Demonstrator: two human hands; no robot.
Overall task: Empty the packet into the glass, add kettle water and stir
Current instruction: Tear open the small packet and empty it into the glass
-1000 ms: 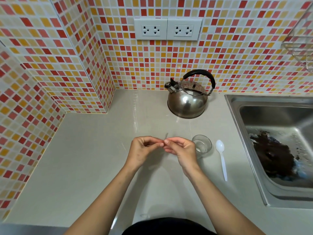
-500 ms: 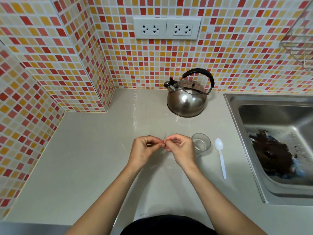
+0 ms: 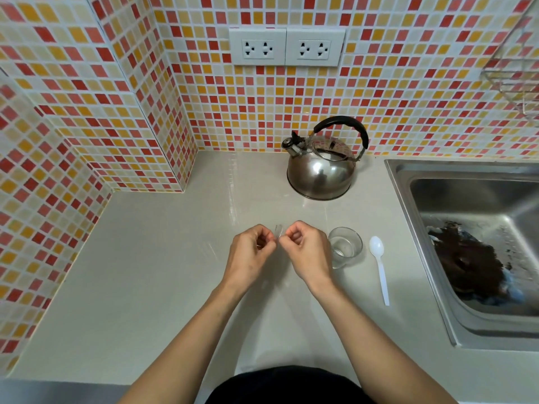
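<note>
My left hand (image 3: pixel 253 256) and my right hand (image 3: pixel 309 251) meet above the counter, both pinching a small clear packet (image 3: pixel 278 230) whose top edge sticks up between the fingertips. Most of the packet is hidden by the fingers. A short clear glass (image 3: pixel 345 247) stands just right of my right hand, partly behind it. A white plastic spoon (image 3: pixel 380 265) lies on the counter to the right of the glass. The steel kettle (image 3: pixel 320 170) with a black handle stands at the back, near the tiled wall.
A steel sink (image 3: pixel 408 228) takes up the right side, with dark residue (image 3: pixel 466 260) in its basin. Tiled walls close off the back and left, with a jutting corner (image 3: pixel 186 158) at the back left. Two wall sockets (image 3: pixel 285 48) sit above the kettle.
Both hands stay together on the packet, with only small finger movements; a little more of the packet's top edge shows between the fingertips now.
</note>
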